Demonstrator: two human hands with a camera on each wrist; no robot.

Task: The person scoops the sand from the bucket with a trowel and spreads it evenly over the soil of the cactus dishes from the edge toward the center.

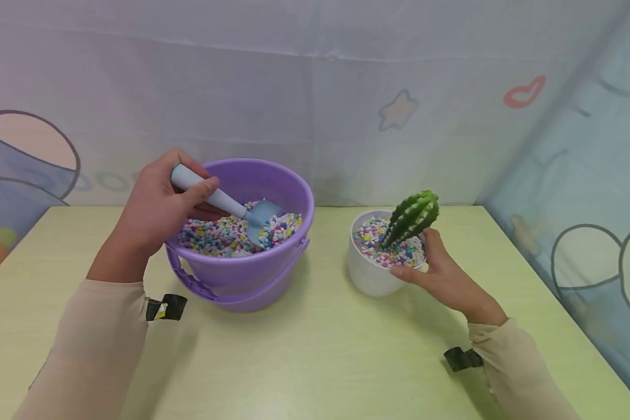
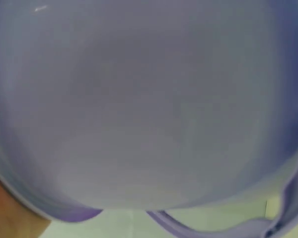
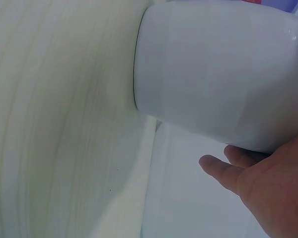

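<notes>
My left hand [image 1: 160, 201] grips the pale handle of a small blue shovel [image 1: 210, 195] above a purple bucket [image 1: 241, 280]. The shovel's blade dips into multicoloured pebbles [image 1: 215, 236] inside the bucket. To the right stands a white flowerpot [image 1: 375, 280], also filled with coloured pebbles. A green cactus [image 1: 412, 216] leans to the right in it. My right hand [image 1: 446, 280] holds the pot by its right side, thumb at the front near the rim. In the right wrist view, some fingers [image 3: 221, 171] show beside the white wall of the pot. The bucket's wall [image 2: 149, 109] fills the left wrist view.
Both containers stand on a pale wooden table [image 1: 304, 361]. The bucket's handle [image 1: 265, 291] hangs down along its front. A printed cloth [image 1: 273, 93] hangs behind the table, and another patterned cloth [image 1: 593, 192] borders its right side.
</notes>
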